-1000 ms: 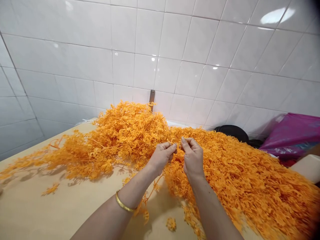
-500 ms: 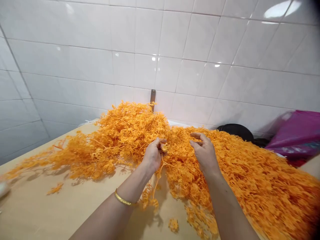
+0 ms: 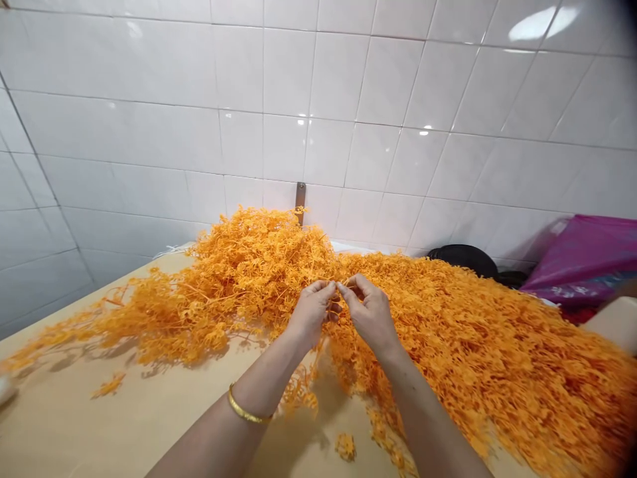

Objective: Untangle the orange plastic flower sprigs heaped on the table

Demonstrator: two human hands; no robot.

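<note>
A big heap of orange plastic flower sprigs covers the right and back of a light wooden table. My left hand and my right hand meet over the heap's middle, fingertips pinched together on one thin orange sprig. The sprig's strand hangs down below my left hand to the table. A gold bangle sits on my left wrist.
White tiled walls stand behind and to the left. A purple plastic bag and a black round object lie at the back right. Loose orange bits are scattered on the table's bare left part. A brown bracket is on the wall.
Half a second ago my right hand was apart and open over the heap. It has come back to my left hand and pinches the sprig with it.
</note>
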